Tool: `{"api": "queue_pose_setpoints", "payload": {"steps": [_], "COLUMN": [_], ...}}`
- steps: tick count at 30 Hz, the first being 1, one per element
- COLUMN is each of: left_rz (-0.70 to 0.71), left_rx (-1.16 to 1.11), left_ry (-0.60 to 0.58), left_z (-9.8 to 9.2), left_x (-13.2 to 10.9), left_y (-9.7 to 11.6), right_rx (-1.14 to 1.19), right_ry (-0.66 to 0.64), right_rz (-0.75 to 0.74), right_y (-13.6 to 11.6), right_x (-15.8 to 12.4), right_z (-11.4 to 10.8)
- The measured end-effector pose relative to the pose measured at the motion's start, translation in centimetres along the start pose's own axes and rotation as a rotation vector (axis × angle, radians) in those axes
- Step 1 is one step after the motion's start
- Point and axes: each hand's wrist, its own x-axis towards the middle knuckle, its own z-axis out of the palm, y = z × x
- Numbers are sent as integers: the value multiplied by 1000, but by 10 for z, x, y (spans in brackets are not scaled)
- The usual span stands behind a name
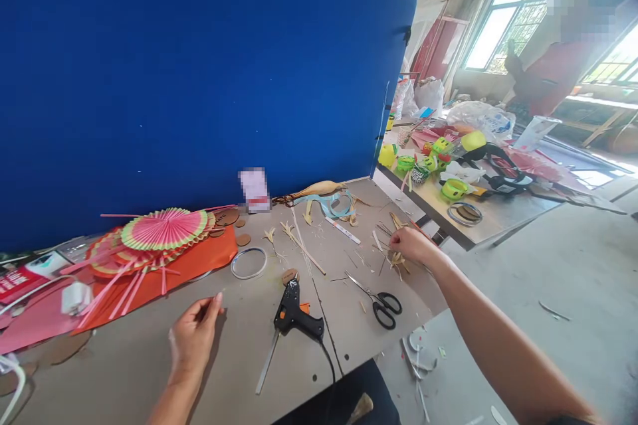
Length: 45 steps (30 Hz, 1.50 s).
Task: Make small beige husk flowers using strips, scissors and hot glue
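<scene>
From the head view, the person's right hand (411, 244) reaches out to the far right edge of the table (234, 352), its fingers drawn together on a small heap of straw bits (399, 259); whether they actually pinch a piece I cannot tell. Just nearer the person than that hand lie the scissors (379, 302), blades pointing away to the left, well apart from the fingers.

The left hand (193, 335) rests on the bare table, fingers loosely curled, thumb and forefinger apart, holding nothing. To its right, close by, lies a black glue gun (295, 315) with its nozzle pointing away and its cord running off the near edge. Beyond the left hand sits a thin metal ring (248, 263), and further left of it a stack of pink pleated paper fans (164, 232) on an orange sheet (199, 265).

Behind all this stands a blue board (199, 80). Past the right hand, a second table (498, 209) carries green tape rolls (453, 189), and another person in red (548, 80) stands by the window.
</scene>
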Motion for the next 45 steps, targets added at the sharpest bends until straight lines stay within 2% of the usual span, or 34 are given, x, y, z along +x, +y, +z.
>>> {"api": "queue_pose_setpoints", "payload": {"steps": [3,8,11,14,18,23,28,34,40,45], "left_rz": [3,2,16,34,62,94,87,80,65,54], "left_rx": [7,9,14,24,36,16,15,14,15,-16], "left_ry": [3,-23,-22,-19,-20,-1,-9,-17,-21,-37], "left_z": [0,-1,-3,-3,-2,1,3,4,3,2], "left_x": [-1,-1,-1,-1,0,3,4,2,1,1], "left_y": [0,3,5,5,2,-1,0,5,6,4], "right_rx": [-73,-167,-165,-150,-159,-187,-178,-137,-73,5], "right_ry": [-77,-130,-106,-62,-84,-88,-42,-26,-5,33], "right_rz": [-3,-3,-29,-48,-45,-17,-29,-71,-49,-72], "right_y": [-6,-15,-12,-2,15,19,18,21,23,5], "right_x": [-2,-5,-6,-8,-21,-40,-41,-33,-35,-40], "right_z": [12,24,20,7,-4,13,30,34,38,42]}}
